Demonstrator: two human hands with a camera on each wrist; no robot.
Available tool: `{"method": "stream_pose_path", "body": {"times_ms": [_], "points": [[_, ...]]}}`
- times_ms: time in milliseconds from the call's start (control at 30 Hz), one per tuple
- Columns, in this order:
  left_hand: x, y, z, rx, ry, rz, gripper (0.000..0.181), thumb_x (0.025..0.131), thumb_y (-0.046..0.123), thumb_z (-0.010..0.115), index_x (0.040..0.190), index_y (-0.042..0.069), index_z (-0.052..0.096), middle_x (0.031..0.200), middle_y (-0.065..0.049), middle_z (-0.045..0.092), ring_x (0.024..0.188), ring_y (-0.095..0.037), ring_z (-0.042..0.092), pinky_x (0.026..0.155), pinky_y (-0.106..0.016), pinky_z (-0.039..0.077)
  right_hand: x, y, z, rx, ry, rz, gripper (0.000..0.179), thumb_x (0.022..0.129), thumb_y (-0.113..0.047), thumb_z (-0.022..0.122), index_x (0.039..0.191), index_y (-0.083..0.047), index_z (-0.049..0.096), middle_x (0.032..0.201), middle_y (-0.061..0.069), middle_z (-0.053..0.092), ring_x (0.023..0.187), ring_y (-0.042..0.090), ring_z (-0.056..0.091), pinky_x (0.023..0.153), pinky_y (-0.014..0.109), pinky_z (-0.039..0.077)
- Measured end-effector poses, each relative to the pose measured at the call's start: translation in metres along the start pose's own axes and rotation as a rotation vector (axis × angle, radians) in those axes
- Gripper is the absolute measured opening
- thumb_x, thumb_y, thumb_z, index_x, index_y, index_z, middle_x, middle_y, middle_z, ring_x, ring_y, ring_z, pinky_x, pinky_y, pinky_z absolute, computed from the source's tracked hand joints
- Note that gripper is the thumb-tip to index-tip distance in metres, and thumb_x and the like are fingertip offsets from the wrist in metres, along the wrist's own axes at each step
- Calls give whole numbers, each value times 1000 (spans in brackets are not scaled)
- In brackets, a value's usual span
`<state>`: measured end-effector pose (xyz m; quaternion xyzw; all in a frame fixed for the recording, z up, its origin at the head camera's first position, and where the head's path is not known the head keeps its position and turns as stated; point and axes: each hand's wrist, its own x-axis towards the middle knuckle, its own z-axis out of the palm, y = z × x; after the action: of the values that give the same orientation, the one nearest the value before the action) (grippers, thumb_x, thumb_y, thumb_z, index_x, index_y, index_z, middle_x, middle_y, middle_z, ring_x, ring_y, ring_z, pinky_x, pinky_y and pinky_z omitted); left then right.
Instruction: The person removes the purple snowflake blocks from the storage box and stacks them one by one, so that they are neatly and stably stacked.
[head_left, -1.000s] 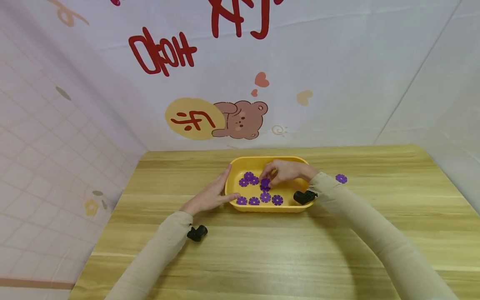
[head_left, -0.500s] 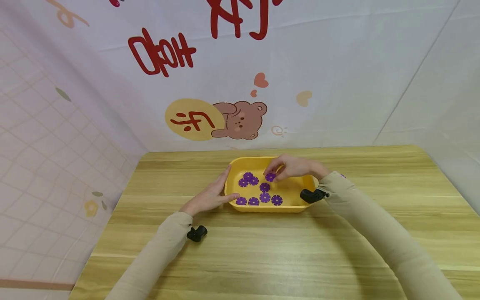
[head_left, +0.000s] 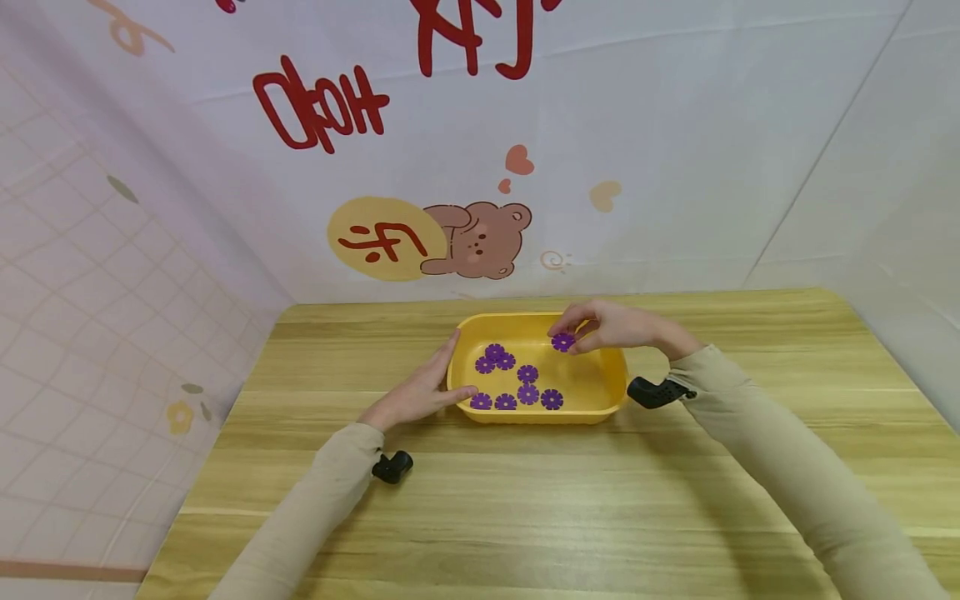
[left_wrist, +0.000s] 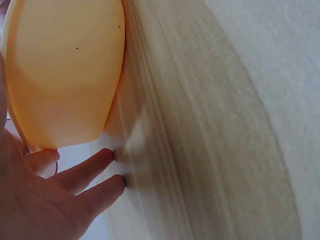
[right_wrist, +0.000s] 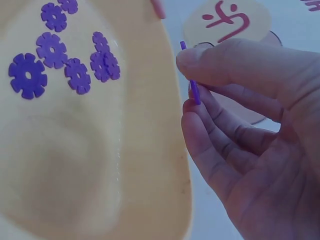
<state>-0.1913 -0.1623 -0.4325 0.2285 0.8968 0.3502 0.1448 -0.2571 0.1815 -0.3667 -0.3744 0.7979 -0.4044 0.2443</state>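
A yellow plastic basin [head_left: 540, 417] stands on the wooden table, with several purple notched snowflake discs [head_left: 528, 393] lying on its floor. Between thumb and fingertips my right hand [head_left: 617, 324] pinches one more purple snowflake disc [head_left: 562, 342], raised near the basin's back right rim. The right wrist view shows that held disc [right_wrist: 196, 93] edge-on, partly covered by the thumb. My left hand [head_left: 418, 392] rests against the basin's left end, its thumb over the rim. In the left wrist view the left hand's fingers [left_wrist: 85, 172] look extended and spread beside the basin's outer wall.
The wooden table [head_left: 480, 508] extends around the basin on all sides. A white printed cloth [head_left: 652, 150] hangs behind its back edge. Each wrist carries a small black device [head_left: 656, 392]. Three of the discs overlap near the basin's back left.
My right hand has lifted a disc from the middle of the basin and carried it right and back. The left hand stays put. My right sleeve now hides a loose disc on the table.
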Motion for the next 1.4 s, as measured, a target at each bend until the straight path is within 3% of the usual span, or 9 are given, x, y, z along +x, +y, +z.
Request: {"method": "stream_pose_path", "body": {"times_ms": [300, 467, 933, 1400], "points": [[0, 1, -1, 5, -1, -3, 99, 93, 48, 60, 155, 13, -9, 160, -6, -2, 145, -24, 8, 116, -41, 12, -26, 5, -14, 24, 57, 0, 33, 89, -5, 69, 121, 1, 64, 117, 15, 63, 106, 28, 60, 91, 33, 51], [-1, 3, -1, 0, -2, -11, 99, 93, 48, 60, 155, 13, -9, 161, -7, -2, 145, -26, 8, 115, -43, 12, -40, 7, -24, 54, 93, 42, 34, 90, -5, 68, 122, 4, 62, 119, 18, 62, 106, 30, 60, 88, 31, 53], [-2, 3, -1, -6, 2, -7, 99, 93, 49, 60, 155, 14, -9, 161, -5, -2, 145, -24, 7, 115, -43, 13, -69, 10, -44, -30, 194, 72, 34, 89, -3, 69, 122, 1, 63, 120, 15, 62, 106, 28, 60, 88, 24, 51], [-2, 2, -2, 8, -4, 5, 98, 93, 48, 59, 155, 13, -9, 160, -6, -2, 145, -26, 7, 116, -43, 11, -94, 22, -47, -57, 244, 63, 34, 90, -4, 68, 123, 1, 62, 115, 17, 63, 100, 22, 63, 82, 22, 52]]}}
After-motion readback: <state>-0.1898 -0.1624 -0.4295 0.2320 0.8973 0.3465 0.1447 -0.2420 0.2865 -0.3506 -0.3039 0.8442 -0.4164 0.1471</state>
